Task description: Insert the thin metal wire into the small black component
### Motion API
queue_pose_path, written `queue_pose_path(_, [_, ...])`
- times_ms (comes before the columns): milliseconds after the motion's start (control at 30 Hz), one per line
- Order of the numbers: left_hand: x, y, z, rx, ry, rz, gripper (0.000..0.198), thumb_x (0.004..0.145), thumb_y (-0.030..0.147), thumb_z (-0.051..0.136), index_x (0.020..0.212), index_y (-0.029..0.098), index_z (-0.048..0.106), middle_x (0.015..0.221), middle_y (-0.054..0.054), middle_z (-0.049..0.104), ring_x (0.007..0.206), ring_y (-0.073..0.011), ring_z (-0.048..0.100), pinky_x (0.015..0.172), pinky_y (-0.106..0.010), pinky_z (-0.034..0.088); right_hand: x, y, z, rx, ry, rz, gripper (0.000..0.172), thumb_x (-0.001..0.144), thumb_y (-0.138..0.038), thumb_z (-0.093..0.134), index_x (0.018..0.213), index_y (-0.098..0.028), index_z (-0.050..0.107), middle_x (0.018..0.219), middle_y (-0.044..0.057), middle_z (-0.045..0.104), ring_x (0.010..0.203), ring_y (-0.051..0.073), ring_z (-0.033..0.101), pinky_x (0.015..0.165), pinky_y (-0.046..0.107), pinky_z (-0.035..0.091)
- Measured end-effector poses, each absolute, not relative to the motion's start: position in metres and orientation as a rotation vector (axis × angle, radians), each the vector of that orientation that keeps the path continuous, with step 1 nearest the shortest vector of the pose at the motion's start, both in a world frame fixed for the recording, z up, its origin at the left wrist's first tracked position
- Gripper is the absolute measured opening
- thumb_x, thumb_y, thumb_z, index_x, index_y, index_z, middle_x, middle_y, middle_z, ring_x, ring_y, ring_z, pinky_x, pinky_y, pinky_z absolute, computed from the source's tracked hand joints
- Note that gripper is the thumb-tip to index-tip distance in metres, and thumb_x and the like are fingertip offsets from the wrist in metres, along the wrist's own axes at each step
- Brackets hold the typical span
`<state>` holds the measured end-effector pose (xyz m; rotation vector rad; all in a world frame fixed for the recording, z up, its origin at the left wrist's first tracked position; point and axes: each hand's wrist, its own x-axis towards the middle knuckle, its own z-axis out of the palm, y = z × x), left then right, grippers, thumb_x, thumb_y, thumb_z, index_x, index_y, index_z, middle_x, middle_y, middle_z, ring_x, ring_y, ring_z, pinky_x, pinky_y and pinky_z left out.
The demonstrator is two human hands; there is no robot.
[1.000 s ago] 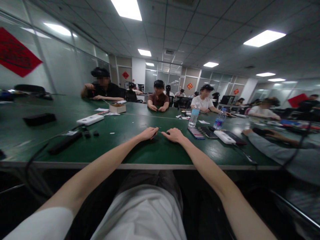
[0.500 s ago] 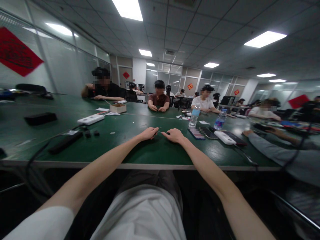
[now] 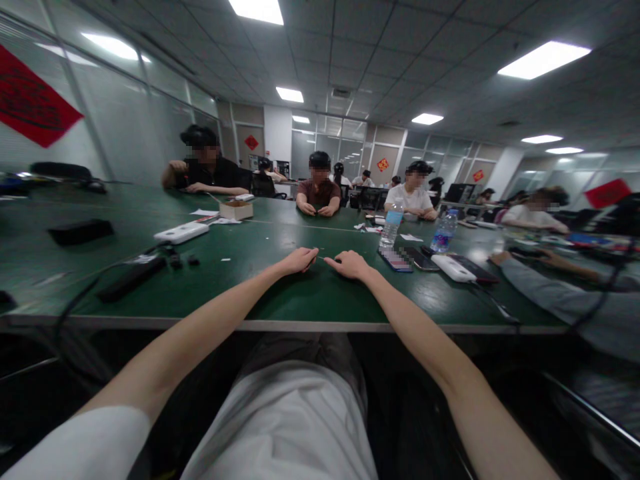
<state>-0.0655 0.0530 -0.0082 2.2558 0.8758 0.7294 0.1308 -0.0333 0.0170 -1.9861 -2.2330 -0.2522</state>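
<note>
My left hand (image 3: 301, 260) rests low over the green table (image 3: 270, 300), its fingers closed in a pinch. Facing it across a small gap is my right hand (image 3: 349, 264), thumb and fingertips pinched together too. A thin pale strand (image 3: 321, 258) spans the gap between the two sets of fingertips. It is too small to tell its kind, and its ends are hidden in the fingers. Both forearms reach over the near table edge.
Right of my hands stand two water bottles (image 3: 391, 223) (image 3: 444, 232), phones (image 3: 397, 260) and a white power strip (image 3: 453, 268). Another power strip (image 3: 181, 232), a small cardboard box (image 3: 236, 210) and a black case (image 3: 81, 232) lie left. Co-workers sit around the table; a grey sleeve (image 3: 545, 287) is at right.
The view has tilted slightly downward, so ceiling lights sit higher in the picture. My hands keep nearly the same pose, with the thin strand still between them.
</note>
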Motion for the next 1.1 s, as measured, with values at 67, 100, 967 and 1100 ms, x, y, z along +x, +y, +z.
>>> queue_pose_path(67, [-0.066, 0.052, -0.007, 2.263, 0.892, 0.711, 0.052, 0.092, 0.056, 0.031, 0.064, 0.019, 0.054, 0.039, 0.002, 0.048, 0.039, -0.0148, 0.046, 0.049, -0.027, 0.034, 0.132, -0.032, 0.016, -1.977, -2.238, -0.212, 0.083, 0.084, -0.081, 0.018, 0.101, -0.022, 0.074, 0.109, 0.011, 0.069, 0.101, 0.027, 0.064, 0.085, 0.032, 0.047])
queue_pose_path(100, [-0.066, 0.051, -0.006, 2.272, 0.904, 0.699, 0.051, 0.092, 0.056, 0.031, 0.064, 0.019, 0.054, 0.039, 0.002, 0.048, 0.04, -0.0149, 0.046, 0.049, -0.027, 0.034, 0.133, -0.03, 0.015, -1.971, -2.24, -0.189, 0.085, 0.083, -0.082, 0.017, 0.102, -0.022, 0.074, 0.109, 0.012, 0.069, 0.101, 0.028, 0.064, 0.085, 0.033, 0.047])
queue_pose_path(967, [-0.065, 0.052, -0.007, 2.28, 0.921, 0.701, 0.049, 0.092, 0.053, 0.031, 0.066, 0.018, 0.055, 0.04, 0.003, 0.049, 0.041, -0.0136, 0.045, 0.051, -0.025, 0.036, 0.133, -0.038, 0.02, -1.935, -2.163, -0.265, 0.084, 0.083, -0.082, 0.022, 0.107, -0.019, 0.072, 0.108, 0.018, 0.068, 0.102, 0.034, 0.062, 0.086, 0.041, 0.048])
queue_pose_path(1100, [-0.065, 0.053, -0.007, 2.275, 0.908, 0.709, 0.051, 0.092, 0.054, 0.031, 0.066, 0.018, 0.056, 0.039, 0.002, 0.049, 0.041, -0.0137, 0.045, 0.052, -0.025, 0.036, 0.129, -0.041, 0.022, -1.972, -2.162, -0.272, 0.082, 0.085, -0.079, 0.023, 0.109, -0.017, 0.072, 0.112, 0.018, 0.067, 0.106, 0.033, 0.061, 0.089, 0.04, 0.046])
